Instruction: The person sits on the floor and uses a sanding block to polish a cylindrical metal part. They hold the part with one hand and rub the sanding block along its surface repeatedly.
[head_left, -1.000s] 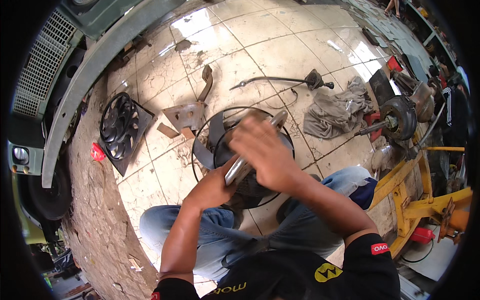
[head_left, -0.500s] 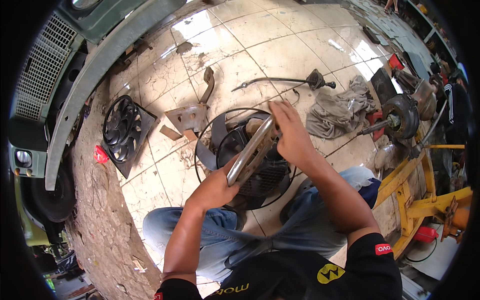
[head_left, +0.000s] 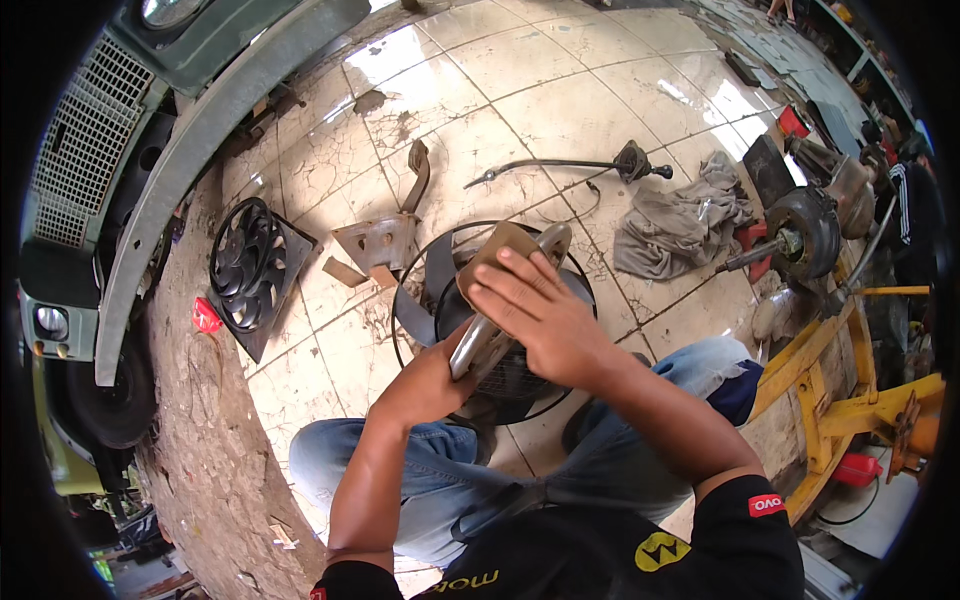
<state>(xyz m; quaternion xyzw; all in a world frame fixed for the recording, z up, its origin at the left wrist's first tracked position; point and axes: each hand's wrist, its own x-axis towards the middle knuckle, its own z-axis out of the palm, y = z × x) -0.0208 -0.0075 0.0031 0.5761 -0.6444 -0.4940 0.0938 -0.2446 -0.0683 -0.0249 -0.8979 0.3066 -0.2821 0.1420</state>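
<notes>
My left hand (head_left: 425, 378) is closed round the near end of a shiny metal ring-shaped part (head_left: 489, 345), held tilted above the floor. My right hand (head_left: 545, 315) lies across the part's upper side, with its fingers stretched over a brown piece of sandpaper (head_left: 500, 243) and pressing it against the metal. The right thumb is hidden. Beneath both hands sits a black fan (head_left: 412, 312) with a round wire guard, partly covered by my arms and the metal part.
A second black fan (head_left: 243, 262) lies left, near a rusty pedal bracket (head_left: 378, 240). Beyond are a gear lever (head_left: 560, 162) and a grey rag (head_left: 680, 220). An axle assembly (head_left: 805, 230) and a yellow steel frame (head_left: 800, 375) stand right; a vehicle bumper (head_left: 180, 150) curves along the left.
My right hand has moved left and nearer from the part's far end, and the sandpaper now shows under its fingers. My left hand keeps its grip with little movement.
</notes>
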